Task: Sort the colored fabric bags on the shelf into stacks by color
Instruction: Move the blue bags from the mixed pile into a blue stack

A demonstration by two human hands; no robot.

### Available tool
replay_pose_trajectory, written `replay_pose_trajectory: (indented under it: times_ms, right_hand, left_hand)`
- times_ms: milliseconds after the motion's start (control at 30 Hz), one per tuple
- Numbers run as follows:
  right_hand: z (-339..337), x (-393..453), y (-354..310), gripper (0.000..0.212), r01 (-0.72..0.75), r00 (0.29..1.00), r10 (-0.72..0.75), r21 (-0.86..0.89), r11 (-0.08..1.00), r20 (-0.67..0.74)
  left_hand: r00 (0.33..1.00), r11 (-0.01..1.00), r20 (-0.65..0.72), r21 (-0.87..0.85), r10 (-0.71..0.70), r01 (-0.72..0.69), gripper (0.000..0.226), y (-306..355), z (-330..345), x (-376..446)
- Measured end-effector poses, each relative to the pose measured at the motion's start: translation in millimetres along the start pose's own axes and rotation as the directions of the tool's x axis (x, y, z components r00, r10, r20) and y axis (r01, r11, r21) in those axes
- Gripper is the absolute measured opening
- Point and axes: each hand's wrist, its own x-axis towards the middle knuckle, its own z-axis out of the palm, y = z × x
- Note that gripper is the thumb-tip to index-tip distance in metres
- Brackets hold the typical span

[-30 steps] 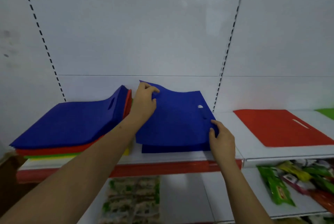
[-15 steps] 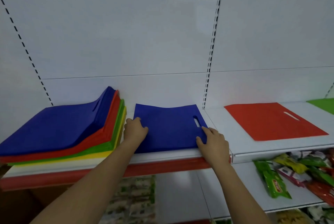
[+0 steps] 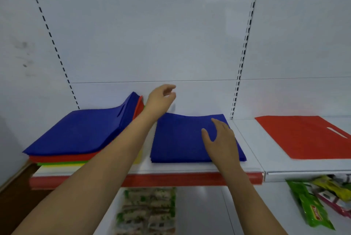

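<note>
A small stack of flat blue fabric bags (image 3: 180,138) lies on the white shelf (image 3: 252,151), near its front edge. The right hand (image 3: 221,136) rests flat on it, fingers straight. The left hand (image 3: 161,98) is up in the air with loose fingers and holds nothing. At the shelf's left end sits a mixed pile of blue, red, green and yellow bags (image 3: 76,136). A flat red fabric bag (image 3: 303,136) lies at the right.

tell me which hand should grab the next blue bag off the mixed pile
Left, probably. The left hand hangs empty in the air right beside the mixed pile; the right hand lies over the blue stack, farther away.
</note>
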Motion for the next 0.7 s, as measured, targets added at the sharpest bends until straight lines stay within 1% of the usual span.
replay_pose_trajectory:
  times_ms: [100, 167, 233, 333, 400, 500, 567, 633, 700]
  right_hand:
    - [12.6, -7.1, -41.5, 0.057, 0.1, 0.995, -0.102, 0.081, 0.992, 0.02]
    - [23.6, -13.4, -68.2, 0.057, 0.171, 0.984, -0.176, 0.109, 0.979, 0.036]
    - [36.6, -20.2, -93.1, 0.057, 0.251, 0.964, -0.259, 0.122, 0.96, 0.058]
    - [58.4, -29.1, -124.4, 0.057, 0.344, 0.93, -0.355, 0.116, 0.932, 0.096]
    - [76.8, -33.0, -146.9, 0.059, 0.395, 0.907, -0.403, 0.085, 0.915, 0.121]
    - [106.8, -35.8, -174.7, 0.061, 0.457, 0.883, -0.454, -0.003, 0.889, 0.122]
    - [128.2, -37.5, -182.5, 0.061, 0.45, 0.893, -0.444, -0.092, 0.888, 0.075]
    - [147.6, -40.1, -180.9, 0.057, 0.399, 0.917, -0.396, -0.165, 0.902, 0.051]
    - [162.5, -43.6, -175.7, 0.052, 0.352, 0.935, -0.353, -0.177, 0.919, 0.026]
  left_hand:
    - [0.991, 0.979, -0.056, -0.156, 0.121, -0.129, 0.027, 29.1, -36.3, 9.9]
    - [0.985, 0.97, -0.079, -0.178, 0.152, -0.164, 0.026, 33.3, -66.8, 15.4]
    - [0.984, 0.983, -0.094, -0.095, 0.15, -0.159, 0.027, 21.2, -99.4, 21.7]
    - [0.994, 0.989, -0.091, 0.139, 0.06, -0.047, 0.028, -26.0, -146.1, 26.2]
    - [0.994, 0.947, -0.107, 0.315, -0.027, 0.06, 0.03, -69.6, -178.9, 21.9]
    - [0.978, 0.873, -0.142, 0.445, -0.152, 0.2, 0.036, -131.4, -220.5, 6.1]
    - [0.966, 0.823, -0.155, 0.507, -0.205, 0.256, 0.043, -164.1, -240.6, -1.8]
    - [0.963, 0.771, -0.142, 0.577, -0.229, 0.268, 0.049, -187.7, -254.7, -4.2]
    - [0.962, 0.742, -0.096, 0.617, -0.257, 0.26, 0.054, -205.4, -264.1, -2.6]
